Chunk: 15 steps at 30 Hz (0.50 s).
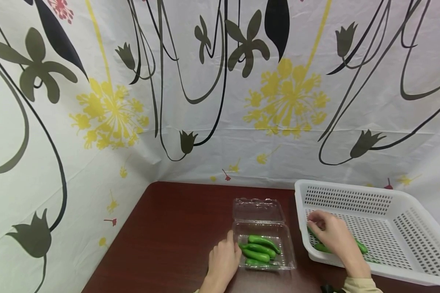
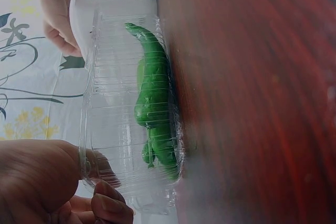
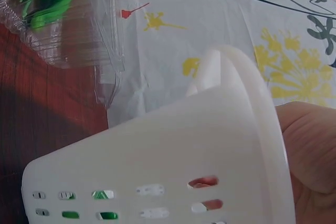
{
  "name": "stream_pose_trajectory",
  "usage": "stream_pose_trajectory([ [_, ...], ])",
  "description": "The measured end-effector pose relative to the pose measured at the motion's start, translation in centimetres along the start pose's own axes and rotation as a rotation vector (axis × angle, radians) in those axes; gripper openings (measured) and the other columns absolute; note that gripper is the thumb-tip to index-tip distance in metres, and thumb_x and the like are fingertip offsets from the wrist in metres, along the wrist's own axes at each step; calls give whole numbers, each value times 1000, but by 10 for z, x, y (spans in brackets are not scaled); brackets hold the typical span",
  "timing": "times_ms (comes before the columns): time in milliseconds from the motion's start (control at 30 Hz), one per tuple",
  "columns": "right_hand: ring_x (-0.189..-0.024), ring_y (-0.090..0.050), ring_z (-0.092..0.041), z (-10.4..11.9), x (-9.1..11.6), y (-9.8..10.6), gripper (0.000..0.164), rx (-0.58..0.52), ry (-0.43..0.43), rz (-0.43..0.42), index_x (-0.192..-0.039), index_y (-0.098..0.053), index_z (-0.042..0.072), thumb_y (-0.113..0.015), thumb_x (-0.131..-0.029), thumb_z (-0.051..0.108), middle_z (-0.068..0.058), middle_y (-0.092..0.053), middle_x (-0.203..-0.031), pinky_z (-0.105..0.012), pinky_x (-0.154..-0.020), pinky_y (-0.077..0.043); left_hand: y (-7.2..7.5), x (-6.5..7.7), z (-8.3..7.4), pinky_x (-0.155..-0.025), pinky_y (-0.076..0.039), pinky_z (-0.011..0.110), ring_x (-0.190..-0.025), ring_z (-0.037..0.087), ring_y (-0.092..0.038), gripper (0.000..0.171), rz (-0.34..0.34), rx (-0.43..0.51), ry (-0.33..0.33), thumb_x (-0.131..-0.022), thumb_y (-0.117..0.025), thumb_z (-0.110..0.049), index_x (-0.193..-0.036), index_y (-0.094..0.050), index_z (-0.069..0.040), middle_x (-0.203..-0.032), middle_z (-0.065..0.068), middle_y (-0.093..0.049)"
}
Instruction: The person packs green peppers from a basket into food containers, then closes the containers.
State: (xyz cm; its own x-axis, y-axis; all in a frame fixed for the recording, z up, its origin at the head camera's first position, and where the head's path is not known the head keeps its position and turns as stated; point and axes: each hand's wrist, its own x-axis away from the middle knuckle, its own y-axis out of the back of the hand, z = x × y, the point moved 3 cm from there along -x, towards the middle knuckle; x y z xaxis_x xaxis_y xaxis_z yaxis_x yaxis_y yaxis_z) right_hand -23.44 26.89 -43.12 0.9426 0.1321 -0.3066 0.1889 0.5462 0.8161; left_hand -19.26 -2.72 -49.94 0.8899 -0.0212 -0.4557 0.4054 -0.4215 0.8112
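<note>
A clear plastic clamshell box (image 1: 287,248) lies on the table with its lid (image 1: 258,211) folded back. Several green chili peppers (image 1: 258,247) are inside it; in the left wrist view, these peppers (image 2: 153,87) show through the ribbed wall. My left hand (image 1: 223,258) pinches the box's left wall, thumb inside and fingers outside. Over at the white basket (image 1: 303,240), my right hand (image 1: 331,236) reaches in over the near left side with bent fingers. Green peppers (image 1: 361,246) lie beneath it. One pepper (image 1: 311,232) shows by the fingertips; whether they grip it is hidden.
The basket has slotted walls and stands right of the box, close to the patterned cloth (image 1: 212,101) behind the table. Dark red wood (image 1: 168,244) stretches left of the box. In the right wrist view, the basket wall (image 3: 157,150) hides the fingertips.
</note>
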Motion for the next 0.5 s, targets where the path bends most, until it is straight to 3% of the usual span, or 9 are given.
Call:
stream_pose_trajectory([
  [500, -86, -69, -33, -13, 1, 3, 17, 11, -20, 11, -104, -72, 3, -74, -90, 12, -11, -73, -95, -53, -76, -53, -1, 0, 0, -37, -38, 29, -43, 19, -56, 37, -4, -1, -6, -83, -72, -9, -118, -65, 3, -66, 9, -65],
])
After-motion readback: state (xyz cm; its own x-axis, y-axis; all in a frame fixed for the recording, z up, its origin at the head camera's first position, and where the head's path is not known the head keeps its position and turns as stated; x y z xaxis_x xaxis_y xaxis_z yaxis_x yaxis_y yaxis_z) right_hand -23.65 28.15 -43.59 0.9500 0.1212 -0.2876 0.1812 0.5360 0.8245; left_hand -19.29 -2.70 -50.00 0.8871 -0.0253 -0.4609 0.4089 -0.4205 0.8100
